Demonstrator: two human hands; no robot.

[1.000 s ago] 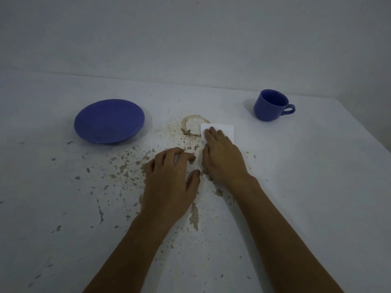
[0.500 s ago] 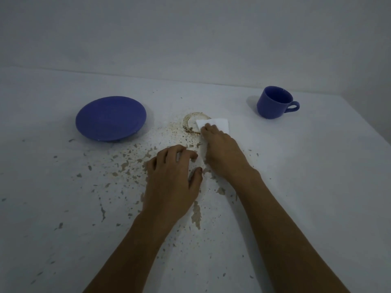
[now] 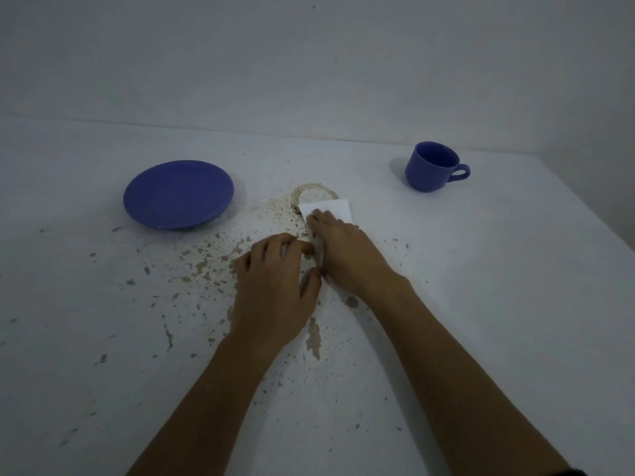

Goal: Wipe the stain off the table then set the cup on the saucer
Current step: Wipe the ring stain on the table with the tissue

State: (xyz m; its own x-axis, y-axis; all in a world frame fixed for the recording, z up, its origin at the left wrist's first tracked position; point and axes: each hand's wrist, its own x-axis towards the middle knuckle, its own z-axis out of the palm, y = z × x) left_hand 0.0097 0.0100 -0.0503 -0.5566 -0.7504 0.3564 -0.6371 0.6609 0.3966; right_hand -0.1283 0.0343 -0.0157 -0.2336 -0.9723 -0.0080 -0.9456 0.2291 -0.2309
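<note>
A brown ring-shaped stain [image 3: 311, 191] marks the white table [image 3: 481, 269] between a blue saucer [image 3: 178, 194] on the left and a blue cup [image 3: 432, 166] at the back right. My right hand [image 3: 347, 250] presses flat on a white tissue [image 3: 331, 209] that covers the ring's near right part. My left hand [image 3: 275, 286] rests on the table just left of it, fingers curled with nothing in them. The cup stands upright with its handle pointing right.
Brown flecks and chipped patches are scattered over the table between the saucer and my arms. A plain wall [image 3: 309, 63] rises behind the table. The table's right edge [image 3: 591, 214] runs diagonally at the far right.
My right hand has slid the tissue a little to the left and forward onto the ring stain. My left hand has stayed where it was.
</note>
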